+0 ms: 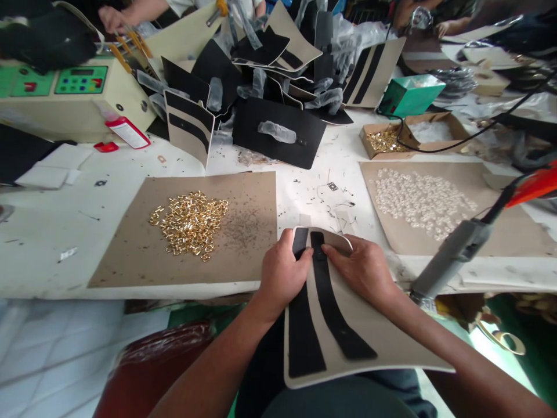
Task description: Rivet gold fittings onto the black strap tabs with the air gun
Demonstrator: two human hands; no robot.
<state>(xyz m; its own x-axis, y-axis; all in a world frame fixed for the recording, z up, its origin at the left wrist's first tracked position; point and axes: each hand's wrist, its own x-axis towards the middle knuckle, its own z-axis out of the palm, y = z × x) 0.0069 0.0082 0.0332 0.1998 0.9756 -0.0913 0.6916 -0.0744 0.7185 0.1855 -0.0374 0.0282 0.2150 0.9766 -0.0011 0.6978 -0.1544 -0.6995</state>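
Observation:
A beige panel (374,325) with two black strips is held over the front edge of the table, its near end above my lap. My left hand (285,270) grips its far left edge, thumb on top. My right hand (365,270) grips the far right edge, its thumb pressing beside the upper end of the middle black strip (324,290). The panel bends between the hands, and the fingers underneath are hidden. Gold metal pieces (194,223) lie in a pile on a brown sheet (130,255) to the left. Clear rings (418,197) are spread over another sheet (391,238) to the right.
Black and beige panels (278,130) with plastic-wrapped handles are heaped at the back. A machine (73,107), a red bottle (128,132), a green box (411,93) and a cardboard tray (383,155) stand around them. A grey tool (452,261) juts in at right. Other people's hands (112,20) show behind.

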